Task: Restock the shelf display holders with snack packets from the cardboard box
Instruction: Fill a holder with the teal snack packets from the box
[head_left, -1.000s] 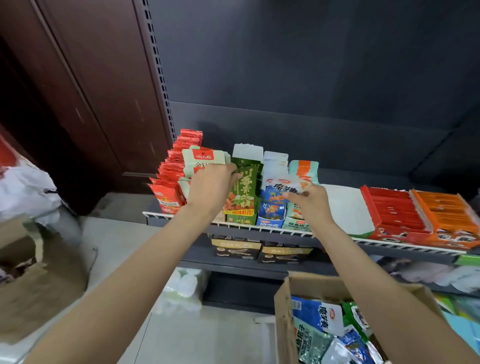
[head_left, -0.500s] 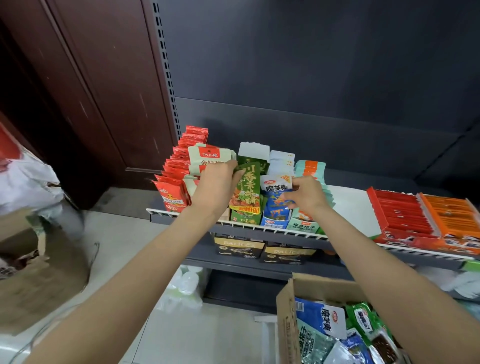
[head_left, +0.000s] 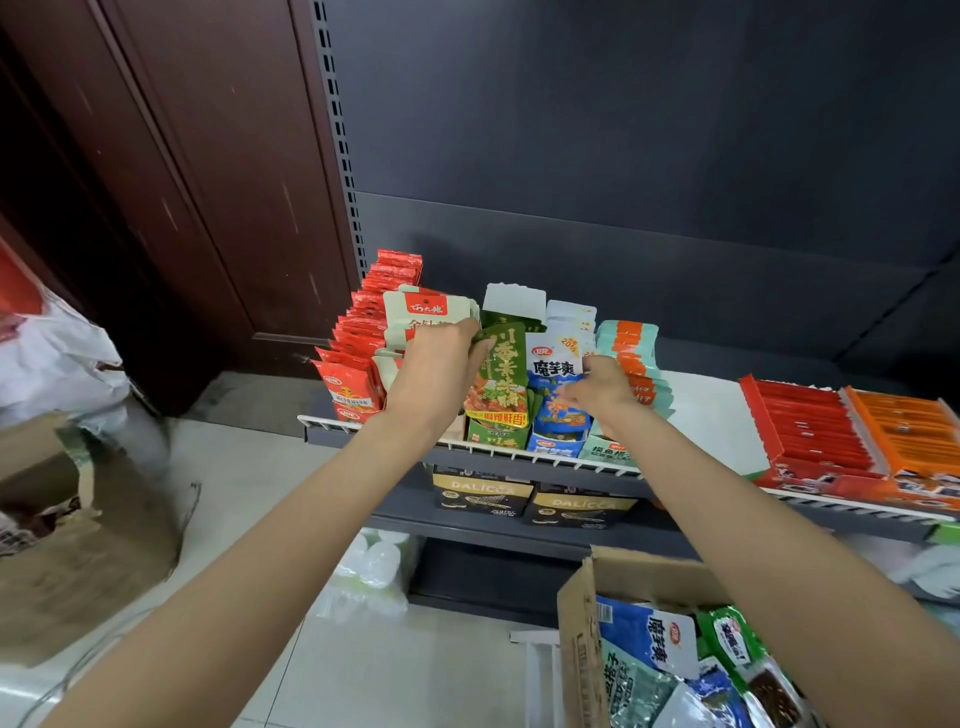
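On the shelf (head_left: 540, 460) stand display holders of snack packets. My left hand (head_left: 436, 371) grips the top edge of the green packets (head_left: 501, 379) in the green holder. My right hand (head_left: 597, 389) pinches a blue-and-white packet (head_left: 553, 364) standing at the front of the blue holder (head_left: 556, 447), between the green row and a mint-and-orange row (head_left: 631, 353). A white-and-red row (head_left: 426, 312) and a red row (head_left: 358, 358) stand further left. The open cardboard box (head_left: 582, 639) at lower right holds several mixed packets, a blue one (head_left: 649, 634) on top.
Red (head_left: 805, 431) and orange (head_left: 904, 431) display boxes lie flat on the shelf's right. Brown DALICCA boxes (head_left: 530, 499) sit on the shelf below. A torn cardboard box (head_left: 78, 535) and a white bag (head_left: 52, 348) stand on the tiled floor at left, beside a dark wooden door (head_left: 182, 156).
My right hand has lowered the blue-and-white packet into the front of the blue holder. My left hand has stayed on the green packets. The camera has moved a little closer.
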